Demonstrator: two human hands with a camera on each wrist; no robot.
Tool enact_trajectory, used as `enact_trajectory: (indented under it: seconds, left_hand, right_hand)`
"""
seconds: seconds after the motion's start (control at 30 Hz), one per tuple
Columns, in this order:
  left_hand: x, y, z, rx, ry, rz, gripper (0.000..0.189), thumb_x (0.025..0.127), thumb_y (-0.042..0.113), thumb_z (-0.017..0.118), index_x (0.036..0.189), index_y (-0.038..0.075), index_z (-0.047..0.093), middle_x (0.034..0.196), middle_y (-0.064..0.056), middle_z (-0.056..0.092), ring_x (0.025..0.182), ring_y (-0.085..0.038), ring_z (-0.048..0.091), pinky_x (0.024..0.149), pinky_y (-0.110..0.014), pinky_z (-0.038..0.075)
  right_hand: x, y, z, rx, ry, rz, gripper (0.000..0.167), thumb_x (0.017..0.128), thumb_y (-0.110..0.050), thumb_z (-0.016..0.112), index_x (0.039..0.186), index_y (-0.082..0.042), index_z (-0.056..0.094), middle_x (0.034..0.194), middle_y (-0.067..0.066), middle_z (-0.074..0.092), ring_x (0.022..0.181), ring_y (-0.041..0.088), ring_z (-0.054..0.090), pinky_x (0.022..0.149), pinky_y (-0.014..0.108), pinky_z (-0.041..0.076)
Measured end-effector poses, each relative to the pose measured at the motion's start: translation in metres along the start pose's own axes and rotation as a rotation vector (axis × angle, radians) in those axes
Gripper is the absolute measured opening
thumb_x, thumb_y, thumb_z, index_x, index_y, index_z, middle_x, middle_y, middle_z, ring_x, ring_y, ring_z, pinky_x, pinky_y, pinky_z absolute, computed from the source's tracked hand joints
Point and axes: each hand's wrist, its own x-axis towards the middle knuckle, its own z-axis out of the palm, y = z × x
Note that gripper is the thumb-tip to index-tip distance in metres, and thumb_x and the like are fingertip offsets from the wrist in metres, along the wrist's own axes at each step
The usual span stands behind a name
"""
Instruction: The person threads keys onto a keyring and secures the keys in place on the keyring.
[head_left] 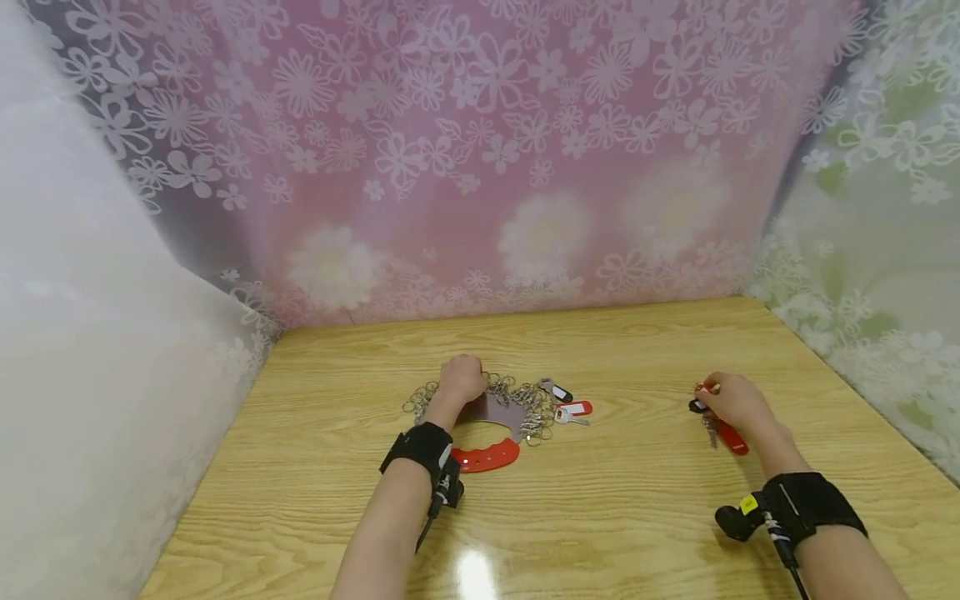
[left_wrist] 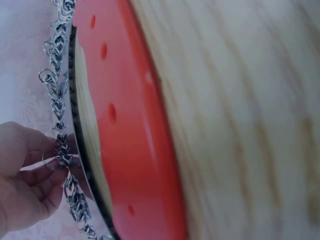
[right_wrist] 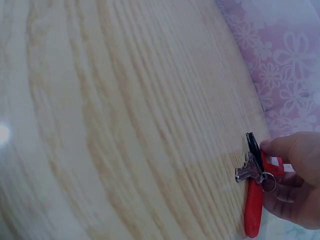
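Observation:
A key holder, a grey metal plate fringed with small clips and split rings (head_left: pixel 536 408), lies on the table with its red handle (head_left: pixel 486 457) toward me. My left hand (head_left: pixel 462 379) is at the plate's far edge. In the left wrist view its thumb and fingers pinch the metal clips (left_wrist: pixel 63 150). Far to the right, my right hand (head_left: pixel 738 402) pinches a red key tag (right_wrist: pixel 273 166) with a split ring. Beneath that hand, a black tag (head_left: pixel 697 407), keys (head_left: pixel 711 431) and another red tag (head_left: pixel 732 437) lie bunched together.
Right beside the key holder lie a black tag (head_left: pixel 558 392), a red tag (head_left: pixel 577 407) and a key (head_left: pixel 573 419). The wooden table (head_left: pixel 600 517) ends at a pink flowered cloth (head_left: pixel 480 208) behind, with pale cloths at both sides.

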Motion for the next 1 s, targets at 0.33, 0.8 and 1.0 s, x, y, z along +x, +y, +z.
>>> enact_trajectory:
  seconds: [0.33,0.8,1.0]
  left_hand:
    - [-0.004,-0.005,-0.003,-0.140,0.027,-0.039,0.025,0.085,0.004,0.060,0.061,0.006,0.056,0.060,-0.004,0.049,0.053,-0.016,0.041,0.050,-0.027,0.033]
    - [-0.012,-0.015,-0.011,-0.223,-0.022,-0.032,0.036,0.087,0.003,0.055,0.053,0.010,0.049,0.046,0.002,0.034,0.043,-0.012,0.032,0.047,-0.026,0.030]
    - [-0.015,-0.015,-0.016,-0.183,-0.026,-0.073,0.039,0.087,0.006,0.058,0.052,0.011,0.041,0.050,0.002,0.027,0.046,-0.013,0.031,0.047,-0.027,0.029]
  right_hand:
    - [-0.002,0.004,0.004,0.066,0.100,0.042,0.023,0.089,-0.010,0.051,0.097,0.012,0.057,0.086,0.026,0.058,0.072,0.034,0.053,0.064,0.045,0.043]
    - [-0.012,0.007,0.003,0.081,0.113,0.032,0.023,0.094,-0.009,0.048,0.101,0.011,0.054,0.085,0.028,0.058,0.069,0.033,0.055,0.058,0.043,0.045]
    - [-0.010,0.009,0.002,0.156,0.074,0.065,0.023,0.089,-0.003,0.043,0.101,0.013,0.054,0.085,0.025,0.058,0.068,0.029,0.055,0.058,0.038,0.045]
